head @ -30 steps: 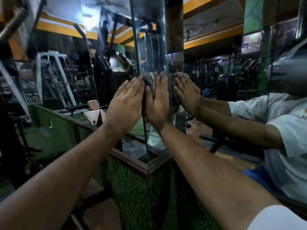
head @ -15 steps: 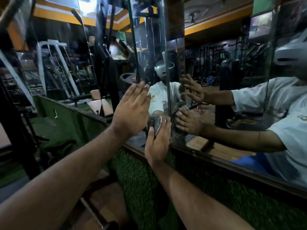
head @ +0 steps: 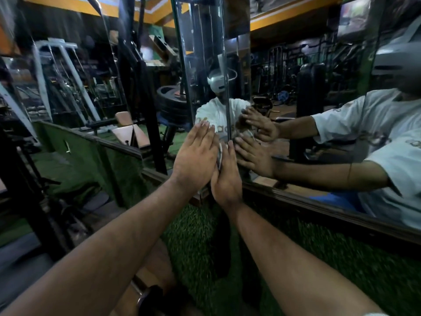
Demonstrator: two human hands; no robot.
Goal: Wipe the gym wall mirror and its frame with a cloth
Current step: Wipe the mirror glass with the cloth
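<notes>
Two mirror panels meet at a vertical corner edge. My left hand lies flat with straight fingers on the left mirror panel, beside the corner. My right hand presses a grey cloth against the glass at the corner, fingers straight; only a sliver of cloth shows between the two hands. The right mirror panel reflects both hands and a person in a white shirt. A dark wooden frame runs along the bottom of the mirrors, just below my right wrist.
Green artificial turf covers the wall below the frame. A black machine upright stands at the left. The mirrors reflect gym machines, a bench and stacked weight plates. A dark object sits low between my arms.
My right hand slid the cloth down the mirror corner to just above the bottom frame. My left hand moved lower on the glass and now lies against the right hand.
</notes>
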